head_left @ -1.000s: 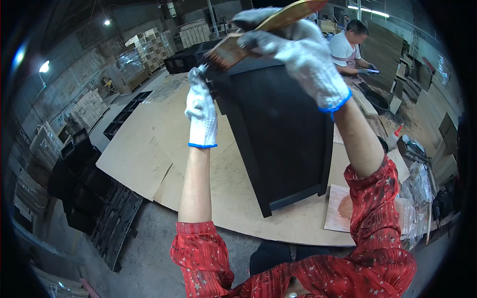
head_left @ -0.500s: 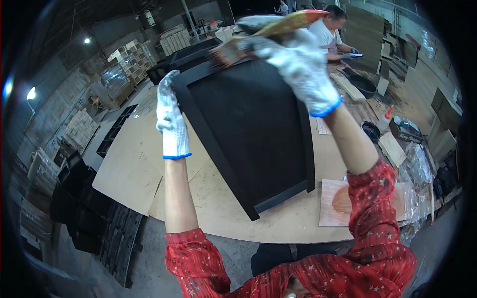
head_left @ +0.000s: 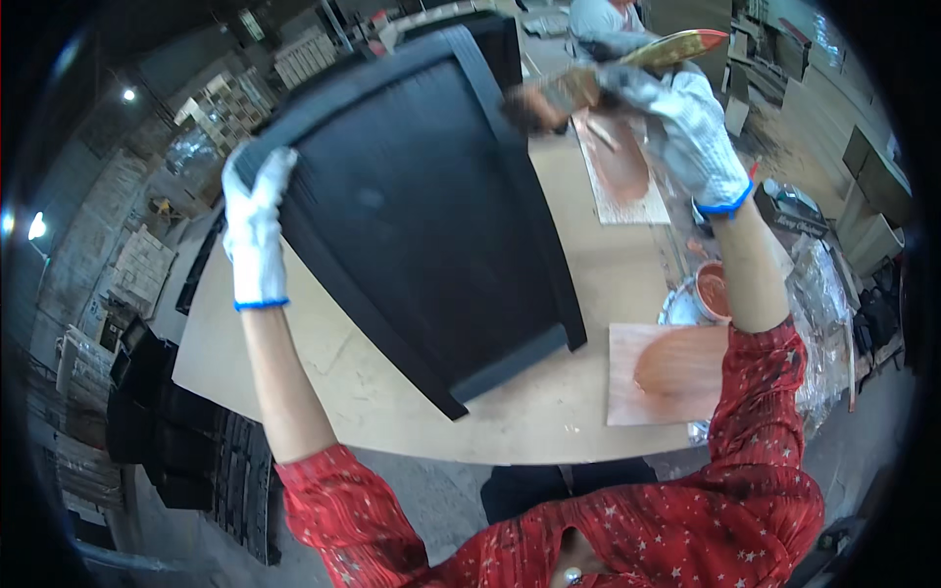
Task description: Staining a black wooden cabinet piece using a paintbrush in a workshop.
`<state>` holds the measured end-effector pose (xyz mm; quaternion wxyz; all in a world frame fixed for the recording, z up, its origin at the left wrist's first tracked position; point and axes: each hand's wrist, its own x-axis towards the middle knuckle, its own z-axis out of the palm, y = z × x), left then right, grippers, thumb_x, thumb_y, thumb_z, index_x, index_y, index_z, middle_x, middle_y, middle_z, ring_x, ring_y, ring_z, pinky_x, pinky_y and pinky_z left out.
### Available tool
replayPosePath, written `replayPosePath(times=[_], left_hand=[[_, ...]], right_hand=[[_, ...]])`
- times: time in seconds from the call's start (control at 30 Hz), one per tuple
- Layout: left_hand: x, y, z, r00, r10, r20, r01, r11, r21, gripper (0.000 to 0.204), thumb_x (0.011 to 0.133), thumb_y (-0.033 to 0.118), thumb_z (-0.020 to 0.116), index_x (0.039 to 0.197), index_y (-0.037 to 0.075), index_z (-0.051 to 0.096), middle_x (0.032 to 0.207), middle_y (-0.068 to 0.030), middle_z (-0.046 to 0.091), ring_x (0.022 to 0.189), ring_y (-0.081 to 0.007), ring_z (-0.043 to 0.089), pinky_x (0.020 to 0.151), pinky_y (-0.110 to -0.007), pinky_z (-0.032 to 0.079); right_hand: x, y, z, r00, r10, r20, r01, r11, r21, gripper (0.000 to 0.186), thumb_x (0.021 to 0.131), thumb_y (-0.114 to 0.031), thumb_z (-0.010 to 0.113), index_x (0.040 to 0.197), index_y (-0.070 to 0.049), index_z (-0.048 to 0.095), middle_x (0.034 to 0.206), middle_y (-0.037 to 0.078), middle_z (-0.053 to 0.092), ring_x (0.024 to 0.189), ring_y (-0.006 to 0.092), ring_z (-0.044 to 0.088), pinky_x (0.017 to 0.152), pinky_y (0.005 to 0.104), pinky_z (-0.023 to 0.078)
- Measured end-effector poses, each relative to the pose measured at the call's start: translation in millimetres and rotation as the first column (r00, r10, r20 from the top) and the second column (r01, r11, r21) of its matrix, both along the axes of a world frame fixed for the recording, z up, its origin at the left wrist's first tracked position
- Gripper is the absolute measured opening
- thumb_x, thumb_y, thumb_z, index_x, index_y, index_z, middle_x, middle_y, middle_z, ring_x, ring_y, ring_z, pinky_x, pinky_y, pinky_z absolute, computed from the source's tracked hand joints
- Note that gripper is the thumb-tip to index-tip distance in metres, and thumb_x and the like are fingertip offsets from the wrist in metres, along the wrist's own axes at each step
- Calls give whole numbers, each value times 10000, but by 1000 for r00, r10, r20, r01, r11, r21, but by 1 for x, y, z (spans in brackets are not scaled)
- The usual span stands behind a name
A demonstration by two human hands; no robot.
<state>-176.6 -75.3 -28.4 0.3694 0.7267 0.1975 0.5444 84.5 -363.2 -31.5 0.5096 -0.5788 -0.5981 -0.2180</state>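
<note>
While we look down over the plywood worktop (head_left: 392, 392), a large black panel (head_left: 421, 216) with a raised frame stands tilted on its lower edge, which rests on the worktop close to us. Our left hand (head_left: 255, 230), in a white glove, has its grip closed over the panel's upper left edge. Our right hand (head_left: 686, 132), also gloved, has its grip closed around a wide brush (head_left: 608, 73) with a wooden handle, whose bristles touch the panel's upper right corner. Right of the panel lie two boards smeared reddish brown, one near us (head_left: 667, 372) and one farther off (head_left: 618, 167). Between them, by our right forearm, sits a small cup (head_left: 711, 291) holding reddish-brown paint, on crinkled plastic sheeting (head_left: 823, 294). Bare worktop shows left of the panel and along the near edge. Dark stacked trays (head_left: 147, 421) stand on the floor to the left. Another person (head_left: 603, 15) works at the far end.
</note>
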Motion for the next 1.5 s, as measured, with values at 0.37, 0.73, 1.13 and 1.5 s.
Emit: replayPosePath(times=[0.37, 0.73, 1.13, 1.5], left_hand=[[31, 43, -12, 999, -1, -41, -5, 988, -154, 475, 812, 277, 653, 1192, 15, 541, 1176, -97, 548, 1038, -167, 537, 922, -266, 398], [16, 51, -10, 996, 12, -84, -18, 997, -77, 457, 875, 287, 568, 1244, 23, 513, 1290, -140, 469, 1123, -199, 512, 967, -282, 394], [11, 8, -2, 998, 14, 57, -3, 983, -183, 780, 803, 188, 679, 1380, -35, 204, 1123, -156, 581, 1035, -209, 576, 944, -295, 438], [-1, 8, -8, 985, -71, 157, 81, 995, -61, 580, 811, 131, 668, 1290, -9, 373, 1103, -143, 574, 956, -205, 604, 874, -285, 478]], right_hand=[[-12, -11, -98, 623, 244, -743, -763, 400, -508, 313, 740, -99, 721, 1015, 17, 629, 986, 96, 655, 872, 118, 624, 794, 243, 492], [2, -12, -36, 621, 327, -712, -617, 764, -188, 522, 657, -198, 767, 1068, 50, 562, 1027, 149, 624, 950, 214, 621, 831, 327, 516], [4, -3, -8, 835, 307, -456, -379, 922, -74, 333, 736, -127, 704, 1038, -9, 632, 932, 86, 660, 876, 161, 639, 804, 271, 514], [4, 14, 25, 903, 98, -417, -141, 987, -73, 387, 714, -124, 714, 1053, 19, 595, 965, 95, 649, 852, 141, 625, 755, 228, 504]])
